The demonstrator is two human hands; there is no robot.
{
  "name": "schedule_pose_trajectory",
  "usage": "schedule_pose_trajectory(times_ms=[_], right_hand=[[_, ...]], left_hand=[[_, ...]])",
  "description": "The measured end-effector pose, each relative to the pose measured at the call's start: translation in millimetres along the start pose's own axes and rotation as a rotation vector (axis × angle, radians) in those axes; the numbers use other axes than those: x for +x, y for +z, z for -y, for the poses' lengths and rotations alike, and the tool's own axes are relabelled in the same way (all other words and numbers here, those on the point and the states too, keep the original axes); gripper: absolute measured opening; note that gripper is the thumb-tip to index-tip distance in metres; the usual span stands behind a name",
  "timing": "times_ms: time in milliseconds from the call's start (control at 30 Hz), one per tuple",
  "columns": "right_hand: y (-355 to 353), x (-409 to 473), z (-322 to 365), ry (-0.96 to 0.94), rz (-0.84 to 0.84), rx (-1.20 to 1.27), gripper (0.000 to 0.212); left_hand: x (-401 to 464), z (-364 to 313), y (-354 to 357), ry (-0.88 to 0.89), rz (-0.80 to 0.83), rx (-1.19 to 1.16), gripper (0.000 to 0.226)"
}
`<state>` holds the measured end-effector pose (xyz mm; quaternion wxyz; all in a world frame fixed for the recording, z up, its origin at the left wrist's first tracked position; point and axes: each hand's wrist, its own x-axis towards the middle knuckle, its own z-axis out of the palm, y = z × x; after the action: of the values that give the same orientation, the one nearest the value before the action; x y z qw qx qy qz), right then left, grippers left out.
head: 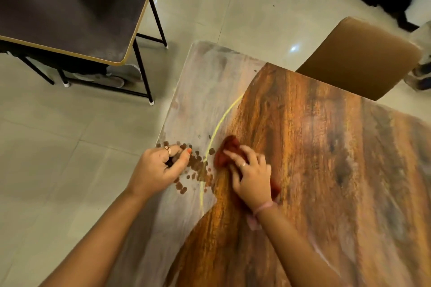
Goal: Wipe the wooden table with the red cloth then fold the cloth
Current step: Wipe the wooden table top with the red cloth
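Observation:
The wooden table (pixel 314 147) fills the lower right, brown-grained with a greyish left part and a thin yellow curved line. A bunched red cloth (pixel 227 149) lies on it near the left edge. My right hand (pixel 250 173) presses on the cloth, fingers curled over it. Several small brown crumbs (pixel 198 165) are scattered between the hands, near the table's left edge. My left hand (pixel 159 166) rests at that edge beside the crumbs, fingers curled and thumb out, cupped against the rim.
A dark table (pixel 70 14) on black legs stands at the upper left. A brown chair back (pixel 359 58) sits beyond the wooden table's far edge. Pale floor tiles (pixel 58 147) lie to the left, with dark bags at the top right.

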<state>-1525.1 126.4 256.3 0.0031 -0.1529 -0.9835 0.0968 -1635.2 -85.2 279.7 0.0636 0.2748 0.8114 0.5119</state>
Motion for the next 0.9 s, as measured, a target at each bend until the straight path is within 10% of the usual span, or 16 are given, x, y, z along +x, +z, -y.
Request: schedule_pose_trajectory(times_ms=[267,533,633,900], right_hand=[[-10.3,200.0,-8.7,0.572,0.030,0.178,0.038],[11.8,-4.5,62.2,-0.105,0.181,0.073,0.040],[10.2,20.9,43.4,-0.232,0.244,0.021,0.044],[-10.4,225.0,-26.8,0.091,0.094,0.034,0.044]], left_hand=[[27.3,14.8,-13.7,-0.031,-0.009,0.005,0.049],[64.1,47.4,-5.2,-0.330,-0.208,-0.028,0.013],[90.8,64.3,4.9,-0.578,-0.147,-0.106,0.035],[121.9,81.5,29.0,-0.732,-0.133,-0.358,0.040]])
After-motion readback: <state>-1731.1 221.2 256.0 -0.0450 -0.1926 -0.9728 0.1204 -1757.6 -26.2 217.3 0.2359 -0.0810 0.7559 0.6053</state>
